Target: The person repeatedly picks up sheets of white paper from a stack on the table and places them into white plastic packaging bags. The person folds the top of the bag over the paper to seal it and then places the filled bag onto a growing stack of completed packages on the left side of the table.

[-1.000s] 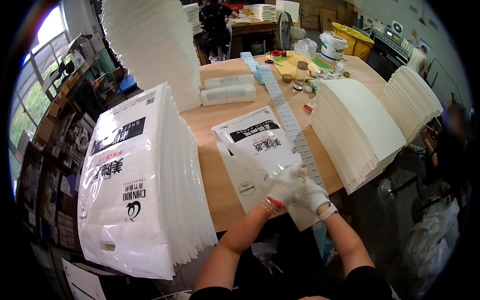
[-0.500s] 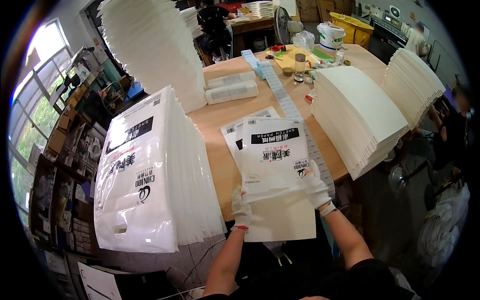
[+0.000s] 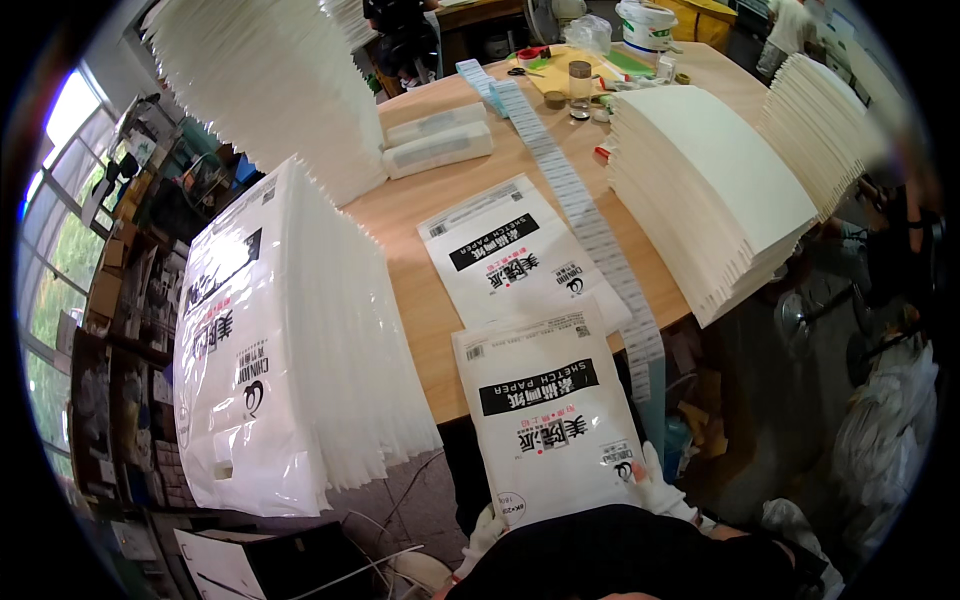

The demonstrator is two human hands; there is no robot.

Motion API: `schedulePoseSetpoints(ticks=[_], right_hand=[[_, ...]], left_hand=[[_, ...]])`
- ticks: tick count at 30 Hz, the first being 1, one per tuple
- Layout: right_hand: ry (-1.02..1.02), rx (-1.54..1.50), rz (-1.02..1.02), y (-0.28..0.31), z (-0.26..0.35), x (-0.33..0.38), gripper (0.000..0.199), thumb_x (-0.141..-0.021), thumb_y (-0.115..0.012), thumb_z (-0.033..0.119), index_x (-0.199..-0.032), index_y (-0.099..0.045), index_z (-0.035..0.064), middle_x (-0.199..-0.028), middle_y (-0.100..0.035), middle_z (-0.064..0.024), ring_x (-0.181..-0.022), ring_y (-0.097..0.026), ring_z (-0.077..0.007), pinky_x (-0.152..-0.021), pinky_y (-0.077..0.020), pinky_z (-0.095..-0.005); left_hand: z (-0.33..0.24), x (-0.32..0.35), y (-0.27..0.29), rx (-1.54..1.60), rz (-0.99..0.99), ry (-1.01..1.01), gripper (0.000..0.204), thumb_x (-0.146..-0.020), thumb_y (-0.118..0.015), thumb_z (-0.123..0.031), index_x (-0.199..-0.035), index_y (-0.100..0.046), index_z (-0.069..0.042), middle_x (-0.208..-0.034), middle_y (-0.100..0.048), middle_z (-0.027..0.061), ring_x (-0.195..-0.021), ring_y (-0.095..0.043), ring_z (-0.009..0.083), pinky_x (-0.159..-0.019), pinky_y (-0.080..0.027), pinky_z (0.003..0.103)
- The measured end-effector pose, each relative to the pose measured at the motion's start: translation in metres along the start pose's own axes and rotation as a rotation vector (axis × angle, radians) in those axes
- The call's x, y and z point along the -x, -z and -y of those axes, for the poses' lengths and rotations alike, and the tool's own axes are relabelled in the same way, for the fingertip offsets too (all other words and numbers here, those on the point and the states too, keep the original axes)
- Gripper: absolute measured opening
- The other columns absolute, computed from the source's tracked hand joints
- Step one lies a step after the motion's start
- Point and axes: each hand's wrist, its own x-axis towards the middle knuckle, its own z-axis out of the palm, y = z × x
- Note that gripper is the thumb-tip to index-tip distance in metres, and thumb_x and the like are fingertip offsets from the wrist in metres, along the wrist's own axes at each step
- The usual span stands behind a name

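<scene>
Close to my body I hold a printed plastic paper bag (image 3: 545, 440), with cream paper showing through and a black banner across it. My left hand (image 3: 485, 538), in a white glove, is closed on its lower left edge, partly hidden by my dark clothing. On the lower right edge, my gloved right hand (image 3: 660, 490) grips the bag, thumb side over the front. A second printed bag (image 3: 515, 270) lies flat on the table just beyond, its near edge partly under the held one.
A tall pile of printed bags (image 3: 235, 350) stands at left, with a towering white stack (image 3: 270, 90) behind. White paper stacks (image 3: 700, 180) occupy the right side. A strip of labels (image 3: 570, 190) crosses the wooden table (image 3: 405, 265); rolls (image 3: 440, 150), a jar (image 3: 580, 90) and a bucket (image 3: 645, 28) sit farther back.
Both hands have drawn the bag toward my body, off the bag beneath. Paper that stuck out of its near end no longer shows. The view has shifted downward.
</scene>
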Motion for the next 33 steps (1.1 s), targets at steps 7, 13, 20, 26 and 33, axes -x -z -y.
schedulePoseSetpoints(ticks=[7,13,20,26,33], right_hand=[[0.149,0.979,-0.32,0.034,0.023,-0.056,0.057,-0.076,-0.05,0.005,-0.132,-0.039,0.0067,-0.136,-0.037,-0.0191,-0.074,-0.061,-0.0286,-0.062,-0.0497,-0.0327],[-0.342,0.257,-0.283,0.086,-0.021,-0.092,0.054,-0.079,-0.058,0.022,-0.126,-0.041,-0.0003,-0.121,-0.05,-0.0221,-0.111,-0.05,-0.0338,-0.088,-0.0406,-0.0359],[-0.24,0.251,-0.074,0.125,-0.079,-0.159,0.066,-0.079,-0.06,0.021,-0.134,-0.031,-0.0027,-0.119,-0.051,-0.0206,-0.106,-0.052,-0.0248,-0.087,-0.0403,-0.029],[-0.26,-0.083,-0.226,0.108,0.045,-0.127,0.069,-0.078,-0.059,0.009,-0.139,-0.026,0.0024,-0.113,-0.055,-0.0151,-0.102,-0.052,-0.014,-0.081,-0.0422,-0.0257],[0.249,0.603,-0.172,0.12,0.074,-0.115,0.022,-0.071,-0.064,0.008,-0.093,-0.069,0.0054,-0.139,-0.034,-0.0156,-0.126,-0.031,-0.0323,-0.103,-0.03,-0.0376]], left_hand=[[-0.025,-0.056,-0.048,-1.12,-0.482,-0.578,0.014,-0.08,-0.047,-0.002,-0.094,-0.043,0.001,-0.078,-0.058,0.016,-0.072,-0.062,0.0264,-0.064,-0.049,0.035],[0.0,-0.055,-0.015,-1.169,-0.319,-0.444,0.009,-0.081,-0.043,-0.002,-0.089,-0.044,0.001,-0.07,-0.058,0.0165,-0.062,-0.063,0.026,-0.055,-0.05,0.034],[-0.085,-0.039,-0.082,-1.223,0.23,0.302,0.022,-0.086,-0.052,-0.018,-0.103,-0.057,-0.004,-0.075,-0.061,0.0026,-0.071,-0.059,0.0122,-0.065,-0.047,0.028],[-0.055,-0.155,-0.219,-0.332,0.29,0.367,0.025,-0.089,-0.055,-0.02,-0.106,-0.054,-0.001,-0.065,-0.048,-0.0016,-0.045,-0.034,0.0055,-0.041,-0.031,0.022],[-0.044,-0.188,-0.264,-0.047,0.347,0.374,0.012,-0.082,-0.062,-0.016,-0.084,-0.054,-0.007,-0.063,-0.051,-0.0017,-0.044,-0.035,0.0048,-0.038,-0.025,0.02]])
